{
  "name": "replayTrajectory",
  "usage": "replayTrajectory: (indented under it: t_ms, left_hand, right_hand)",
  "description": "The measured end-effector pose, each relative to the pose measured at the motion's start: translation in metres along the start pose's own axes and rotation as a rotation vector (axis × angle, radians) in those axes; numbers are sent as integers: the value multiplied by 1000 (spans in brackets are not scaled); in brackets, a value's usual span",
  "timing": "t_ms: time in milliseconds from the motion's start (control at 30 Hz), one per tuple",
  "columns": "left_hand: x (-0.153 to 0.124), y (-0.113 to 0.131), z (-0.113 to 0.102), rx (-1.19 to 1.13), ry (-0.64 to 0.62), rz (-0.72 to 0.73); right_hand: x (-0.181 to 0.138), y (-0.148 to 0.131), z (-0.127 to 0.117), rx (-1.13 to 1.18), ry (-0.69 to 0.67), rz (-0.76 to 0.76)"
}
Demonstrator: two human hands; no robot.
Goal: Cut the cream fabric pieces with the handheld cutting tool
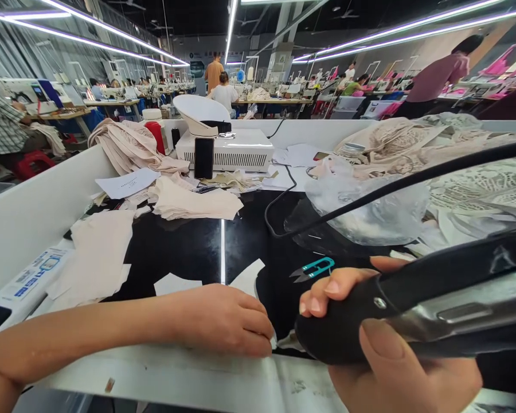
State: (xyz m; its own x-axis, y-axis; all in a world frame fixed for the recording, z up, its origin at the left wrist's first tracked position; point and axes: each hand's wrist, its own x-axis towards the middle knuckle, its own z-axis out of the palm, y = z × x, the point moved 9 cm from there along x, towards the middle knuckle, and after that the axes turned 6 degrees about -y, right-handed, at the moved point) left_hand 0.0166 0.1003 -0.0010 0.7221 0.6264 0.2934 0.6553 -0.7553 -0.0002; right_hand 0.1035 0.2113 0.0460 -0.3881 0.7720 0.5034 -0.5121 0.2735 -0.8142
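Observation:
My right hand (382,355) grips the black handle of a corded hand tool (434,298) at the lower right, its tip close to the table's front edge. Its black cable (370,198) arcs up and to the right across the table. My left hand (227,321) lies palm down on the black table top (189,252), fingers pressed on a small pale fabric piece (247,278) right beside the tool's tip. Small teal thread snips (313,268) lie just behind my right fingers.
Stacks of beige fabric pieces (189,201) and a pile (98,252) lie left and middle. A white machine (223,146) stands at the back. Lace fabric (477,183) and a clear plastic bag (365,201) fill the right. People work at distant tables.

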Motion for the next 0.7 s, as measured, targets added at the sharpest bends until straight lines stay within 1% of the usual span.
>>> replayTrajectory:
  t_ms: [133,333,533,700]
  left_hand:
    - [5,6,7,13,-16,28]
    - [-3,-3,14,-5,27,-5]
    - [-19,-16,15,-55,54,-114]
    - [-22,-15,16,-49,37,-171]
  right_hand:
    - [-3,1,-1,-7,0,-8]
    - [-7,3,-1,15,-45,26]
    - [-8,1,-7,-4,2,24]
    - [-8,9,-12,22,-22,63]
